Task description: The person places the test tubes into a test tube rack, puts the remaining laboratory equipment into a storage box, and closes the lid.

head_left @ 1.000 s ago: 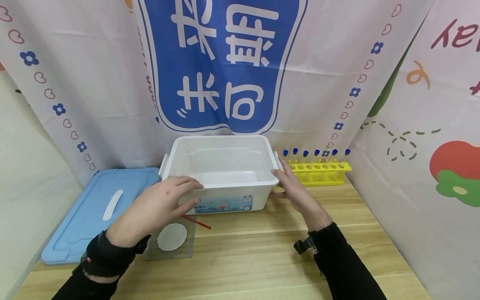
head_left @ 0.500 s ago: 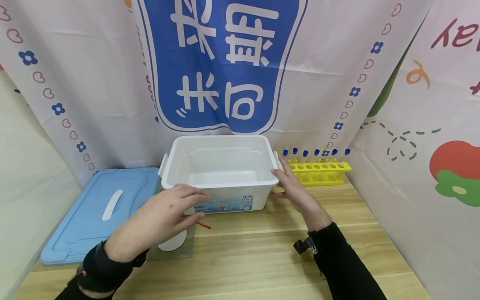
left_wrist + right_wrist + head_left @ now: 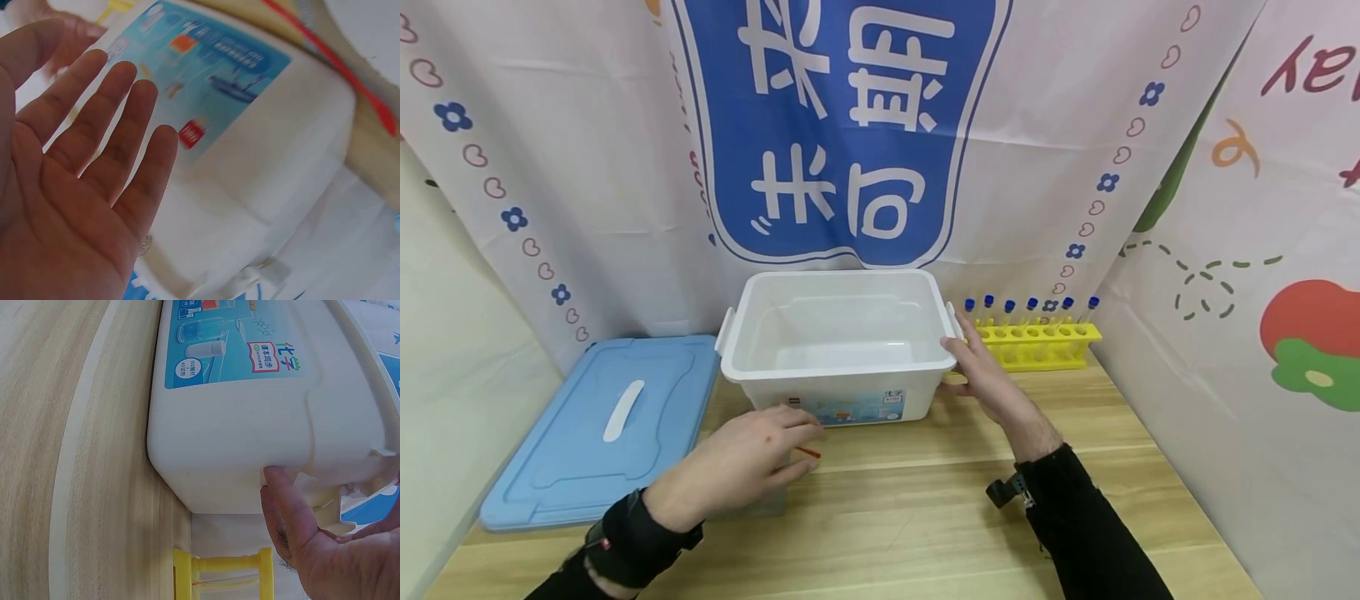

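A white plastic storage box (image 3: 842, 333) without its lid stands against the back curtain, a blue picture label (image 3: 857, 407) on its front. My right hand (image 3: 988, 375) grips the box's right end, thumb at the rim; in the right wrist view its fingers (image 3: 284, 506) lie against the end wall under the rim. My left hand (image 3: 745, 458) is low in front of the box's left corner, holding nothing; the left wrist view shows its fingers (image 3: 125, 131) spread and nearly straight. Beneath it, a thin red stick (image 3: 808, 452) and a grey sheet (image 3: 767, 504) are mostly covered.
The blue lid (image 3: 580, 433) with a white handle (image 3: 623, 411) lies flat on the left of the wooden table (image 3: 910, 517). A yellow rack (image 3: 1037, 346) with several blue-capped tubes stands just right of the box. Curtains enclose the back and sides.
My left hand has come off the box's front rim and moved down toward me, over the white disc that showed on the grey sheet. The right hand and the box stay put.
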A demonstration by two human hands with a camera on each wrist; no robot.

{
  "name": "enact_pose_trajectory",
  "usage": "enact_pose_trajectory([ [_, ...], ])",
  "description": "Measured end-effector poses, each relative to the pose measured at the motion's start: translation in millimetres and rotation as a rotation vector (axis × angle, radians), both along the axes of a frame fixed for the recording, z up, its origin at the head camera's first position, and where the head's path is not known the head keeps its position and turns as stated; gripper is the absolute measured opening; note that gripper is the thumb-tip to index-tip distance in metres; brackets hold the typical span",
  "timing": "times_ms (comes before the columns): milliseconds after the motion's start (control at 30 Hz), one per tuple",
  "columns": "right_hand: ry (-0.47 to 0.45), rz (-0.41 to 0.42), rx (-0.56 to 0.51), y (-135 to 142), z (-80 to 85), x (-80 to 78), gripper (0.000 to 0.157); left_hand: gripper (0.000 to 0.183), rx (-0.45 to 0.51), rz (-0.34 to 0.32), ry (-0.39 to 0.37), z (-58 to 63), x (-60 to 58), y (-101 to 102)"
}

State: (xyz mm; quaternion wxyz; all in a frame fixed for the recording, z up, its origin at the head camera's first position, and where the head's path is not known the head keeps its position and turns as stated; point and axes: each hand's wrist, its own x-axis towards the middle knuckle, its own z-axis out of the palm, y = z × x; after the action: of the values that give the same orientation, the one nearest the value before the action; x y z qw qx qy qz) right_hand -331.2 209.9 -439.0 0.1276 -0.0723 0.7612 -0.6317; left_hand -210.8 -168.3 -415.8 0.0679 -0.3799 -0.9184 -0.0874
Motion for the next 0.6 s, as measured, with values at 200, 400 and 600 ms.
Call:
enact_pose_trajectory([
  [200, -0.006, -0.003, 0.001, 0, 0.5, 0.4, 0.083, 0.027, -0.055, 0.059, -0.09, -15.1, -5.3, -2],
  [400, -0.004, 0.0, -0.001, 0, 0.3, 0.2, 0.082, 0.03, -0.11, 0.078, -0.106, -25.4, -9.5, -6],
  [600, 0.003, 0.007, 0.0, 0, 0.5, 0.3, 0.083, 0.034, -0.198, 0.099, -0.1, -36.5, -13.9, -10],
])
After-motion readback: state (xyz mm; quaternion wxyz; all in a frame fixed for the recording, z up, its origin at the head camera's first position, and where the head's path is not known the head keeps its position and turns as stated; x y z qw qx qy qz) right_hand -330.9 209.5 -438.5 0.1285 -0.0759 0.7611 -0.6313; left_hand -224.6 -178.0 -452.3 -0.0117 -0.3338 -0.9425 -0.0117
